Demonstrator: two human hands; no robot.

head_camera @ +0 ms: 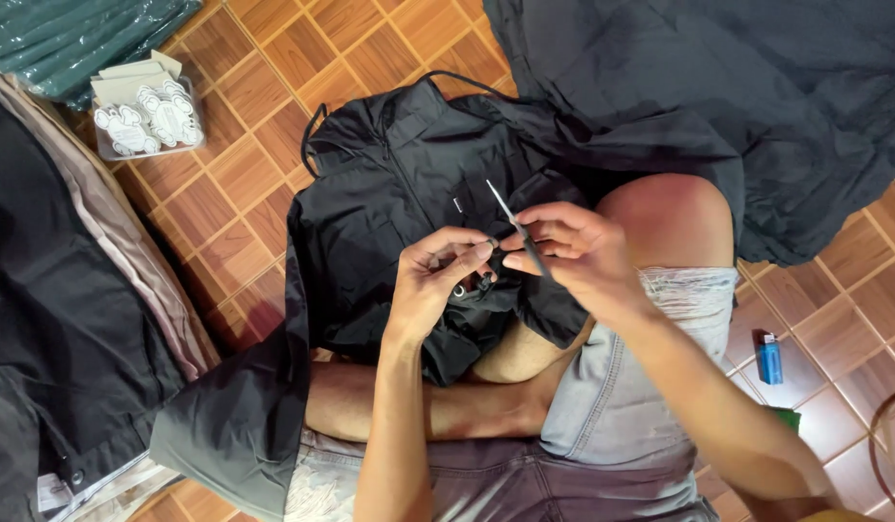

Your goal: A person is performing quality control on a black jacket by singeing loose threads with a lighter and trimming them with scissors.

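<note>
- Black jacket (399, 184): spread over the person's lap and the tiled floor (225, 193), directly beneath both hands.
- Left hand (433, 285): fingers pinched on a small fold of the jacket.
- Right hand (568, 246): gripping thin scissors (510, 224), blade tip angled up and away, meeting the left fingertips.
- Blue lighter (769, 358): on the floor, well apart to the right.
- Clear tray of white tags (143, 118): upper left.

jacket (389, 184): black
floor (245, 145): brown tiles, pale grid lines
shorts (612, 387): faded grey denim
lighter (769, 359), right: blue
tags (148, 116), far left: white
folded cloth (71, 39), far left: dark green
tool (515, 227): silver tip, dark handle
</note>
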